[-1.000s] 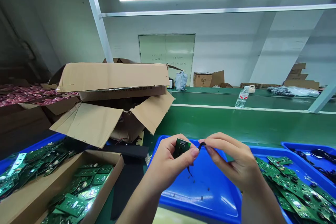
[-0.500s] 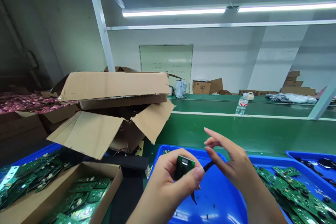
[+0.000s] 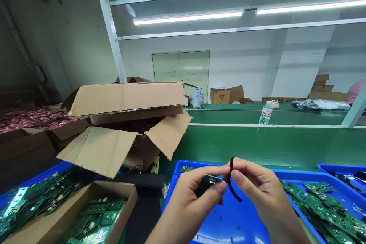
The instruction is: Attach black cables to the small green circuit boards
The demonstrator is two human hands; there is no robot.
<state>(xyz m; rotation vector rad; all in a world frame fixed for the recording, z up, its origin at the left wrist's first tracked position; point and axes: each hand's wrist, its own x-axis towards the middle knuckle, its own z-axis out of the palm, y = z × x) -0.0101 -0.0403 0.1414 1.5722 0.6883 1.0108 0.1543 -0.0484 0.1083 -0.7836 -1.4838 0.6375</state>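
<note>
My left hand [image 3: 190, 192] is closed around a small green circuit board [image 3: 203, 185], with a silvery part showing on its upper edge. Close beside it, my right hand [image 3: 261, 188] pinches a thin, curved black strip [image 3: 235, 193] between thumb and forefinger. One end of the strip rises above the fingers, while the other hangs down between the hands. Whether it joins the board is hidden by my fingers. Both hands are above a blue tray [image 3: 225, 228] with small dark bits scattered in it.
To the right, another blue tray [image 3: 300, 173] holds green circuit boards [image 3: 326, 202]. More boards lie in a cardboard box [image 3: 130, 202] at lower left. Behind it stands a large open carton [image 3: 100, 148]. A water bottle [image 3: 265, 113] is on the green conveyor surface [image 3: 297, 145].
My right hand has moved in toward the left and closed on the black strip, which now curves upward. The board has tilted in my left hand, and both hands sit slightly lower.
</note>
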